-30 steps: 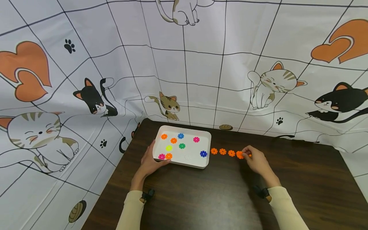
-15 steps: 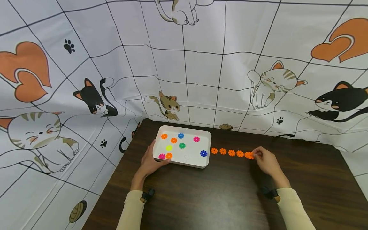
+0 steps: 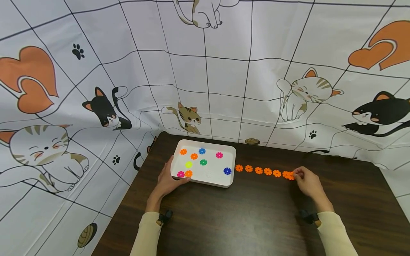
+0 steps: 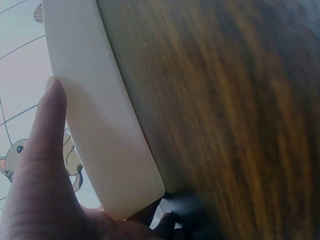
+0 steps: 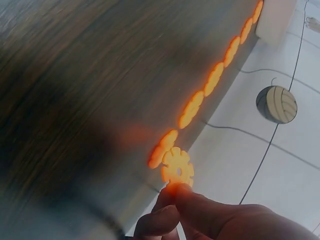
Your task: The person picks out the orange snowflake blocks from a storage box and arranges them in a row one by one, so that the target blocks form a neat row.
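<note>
One orange disc (image 5: 171, 164), tilted, pinched between thumb and finger in my right hand (image 3: 309, 183), right at the end of a row (image 3: 267, 172) of six more! That row starts beside the white tray's (image 3: 217, 170) right edge, tracking the table's (image 3: 243, 213) back edge. My left hand (image 3: 167, 182) grips the tray's near-left corner, thumb along its front wall. Rightward, dark wood stretches to the table's right edge.

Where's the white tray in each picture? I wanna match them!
Head: white tray, just below the middle.
Left wrist: white tray, slanting down the left half.
Right wrist: bit of white tray, top right, beyond orange flowers.
Shared landmark: brown table, in all three.
</note>
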